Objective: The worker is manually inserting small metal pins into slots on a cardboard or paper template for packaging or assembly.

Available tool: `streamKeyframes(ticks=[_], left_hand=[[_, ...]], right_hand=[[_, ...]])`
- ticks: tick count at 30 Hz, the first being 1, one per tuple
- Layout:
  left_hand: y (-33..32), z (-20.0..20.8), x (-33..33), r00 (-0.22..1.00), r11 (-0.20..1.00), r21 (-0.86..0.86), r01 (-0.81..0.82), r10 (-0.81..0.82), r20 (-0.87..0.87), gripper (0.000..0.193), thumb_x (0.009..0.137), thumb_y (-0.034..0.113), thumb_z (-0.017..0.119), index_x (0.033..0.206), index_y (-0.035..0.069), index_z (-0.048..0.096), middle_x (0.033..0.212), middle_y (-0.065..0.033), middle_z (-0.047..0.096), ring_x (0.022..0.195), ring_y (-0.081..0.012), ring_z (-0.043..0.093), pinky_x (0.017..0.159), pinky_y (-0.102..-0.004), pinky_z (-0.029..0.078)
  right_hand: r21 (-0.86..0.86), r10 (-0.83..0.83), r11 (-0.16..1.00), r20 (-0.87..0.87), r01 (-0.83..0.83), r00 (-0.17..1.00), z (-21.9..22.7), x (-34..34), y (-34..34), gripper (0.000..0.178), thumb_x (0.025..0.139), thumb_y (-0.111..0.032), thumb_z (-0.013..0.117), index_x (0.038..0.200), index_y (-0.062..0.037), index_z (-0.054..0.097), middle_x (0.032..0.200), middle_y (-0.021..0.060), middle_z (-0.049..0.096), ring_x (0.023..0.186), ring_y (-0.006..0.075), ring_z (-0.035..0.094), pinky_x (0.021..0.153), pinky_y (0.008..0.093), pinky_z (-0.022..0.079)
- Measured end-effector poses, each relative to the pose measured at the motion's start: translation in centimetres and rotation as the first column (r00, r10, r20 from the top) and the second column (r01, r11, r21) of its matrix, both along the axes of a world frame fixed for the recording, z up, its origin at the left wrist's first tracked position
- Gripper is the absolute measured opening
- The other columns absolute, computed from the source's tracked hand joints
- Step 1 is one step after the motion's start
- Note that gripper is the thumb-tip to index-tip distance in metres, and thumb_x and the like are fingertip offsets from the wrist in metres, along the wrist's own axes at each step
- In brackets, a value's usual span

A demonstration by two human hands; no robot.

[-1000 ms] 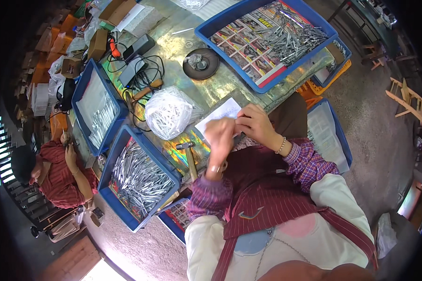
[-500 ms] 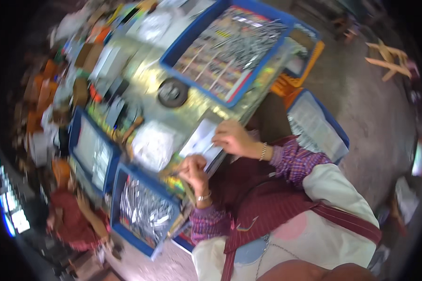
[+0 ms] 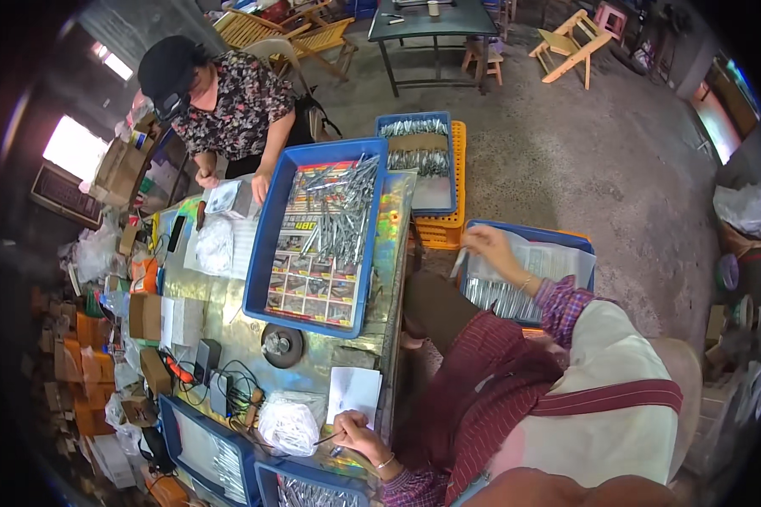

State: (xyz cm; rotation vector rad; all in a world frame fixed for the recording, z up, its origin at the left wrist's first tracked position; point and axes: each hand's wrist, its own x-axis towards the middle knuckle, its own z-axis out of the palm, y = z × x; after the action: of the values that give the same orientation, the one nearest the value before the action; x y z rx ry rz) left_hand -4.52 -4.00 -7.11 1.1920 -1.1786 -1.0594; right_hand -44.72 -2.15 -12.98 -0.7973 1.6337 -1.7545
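Note:
My left hand [image 3: 359, 437] is closed on a thin dark stick-like tool [image 3: 325, 439]; its exact kind does not show. It rests by the lower edge of a white sheet [image 3: 355, 387] on the table, beside a bundle of clear plastic bags [image 3: 287, 424]. My right hand [image 3: 495, 252] reaches out to the right and pinches a slim pale strip [image 3: 458, 263]. It is over the left edge of a blue tray [image 3: 589, 247] that holds rows of slim silvery pieces, with translucent sheets partly covering them.
A large blue tray [image 3: 251, 291] with loose metal pieces stands on the table [image 3: 228, 296]. A dark round dish [image 3: 281, 345] sits near it. Another blue tray [image 3: 450, 207] lies on an orange crate [image 3: 458, 144]. Across the table works a person [image 3: 237, 106]. A wooden folding chair [image 3: 571, 51] stands farther off.
My view has swung toward the right and far side. My right hand has left the white sheet and moved out over the right-hand tray, carrying the pale strip. My left hand stays near the sheet.

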Motion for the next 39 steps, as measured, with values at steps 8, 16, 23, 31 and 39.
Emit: streamKeyframes(ticks=[8, 16, 23, 31, 39], left_hand=[[-0.1, 0.0, -0.7, 0.992, 0.992, -0.025, -0.125, 0.125, -0.003, 0.044, 0.092, 0.019, 0.046, 0.052, 0.013, 0.028, 0.044, 0.0024, 0.030, 0.041, -0.0073, 0.024, 0.042, -0.0228, 0.022], [-0.4, 0.3, -1.3, 0.996, 0.998, -0.011, -0.061, 0.062, 0.064, 0.047, 0.095, 0.025, 0.047, 0.055, 0.013, 0.025, 0.048, 0.0041, 0.021, 0.043, -0.0068, 0.018, 0.043, -0.0241, 0.014], [-0.7, 0.4, -1.7, 0.991, 0.995, -0.005, -0.100, 0.100, 0.092, 0.044, 0.094, 0.026, 0.048, 0.056, 0.013, 0.029, 0.048, 0.0039, 0.023, 0.042, -0.0068, 0.020, 0.041, -0.0236, 0.014], [-0.8, 0.4, -1.9, 0.986, 0.993, -0.011, -0.115, 0.115, 0.124, 0.046, 0.095, 0.022, 0.047, 0.054, 0.013, 0.027, 0.047, 0.0039, 0.023, 0.042, -0.0071, 0.019, 0.042, -0.0236, 0.016], [-0.7, 0.5, -2.0, 0.979, 0.992, -0.020, -0.123, 0.125, 0.158, 0.048, 0.095, 0.025, 0.048, 0.054, 0.014, 0.027, 0.047, 0.0037, 0.023, 0.042, -0.0071, 0.019, 0.043, -0.0241, 0.015]], right_hand=[[0.420, -0.251, 0.756, -0.521, 0.502, 0.815, -11.4, -12.5, 17.1, 0.022, 0.082, -0.024, 0.064, 0.088, -0.0026, 0.066, 0.071, 0.0046, 0.065, 0.065, 0.0117, 0.061, 0.059, 0.0277, 0.048], [0.690, -0.227, 0.565, -0.397, 0.452, 0.889, -15.8, -12.1, 25.4, 0.021, 0.079, -0.022, 0.062, 0.090, -0.0041, 0.068, 0.077, 0.0124, 0.067, 0.069, 0.0223, 0.066, 0.064, 0.0332, 0.050], [0.807, -0.049, 0.476, -0.371, 0.348, 0.928, -17.1, -11.4, 26.9, 0.024, 0.079, -0.022, 0.059, 0.088, -0.0020, 0.068, 0.078, 0.0159, 0.066, 0.070, 0.0283, 0.065, 0.069, 0.0369, 0.050], [0.850, 0.117, 0.360, -0.449, 0.383, 0.886, -20.2, -11.2, 28.9, 0.023, 0.077, -0.025, 0.063, 0.086, -0.0050, 0.069, 0.075, 0.0138, 0.066, 0.071, 0.0286, 0.065, 0.068, 0.0383, 0.050], [0.850, 0.331, 0.334, -0.511, 0.408, 0.793, -18.5, -10.4, 27.3, 0.021, 0.079, -0.016, 0.056, 0.095, -0.0079, 0.067, 0.100, 0.0160, 0.062, 0.091, 0.0326, 0.061, 0.078, 0.0428, 0.048]])
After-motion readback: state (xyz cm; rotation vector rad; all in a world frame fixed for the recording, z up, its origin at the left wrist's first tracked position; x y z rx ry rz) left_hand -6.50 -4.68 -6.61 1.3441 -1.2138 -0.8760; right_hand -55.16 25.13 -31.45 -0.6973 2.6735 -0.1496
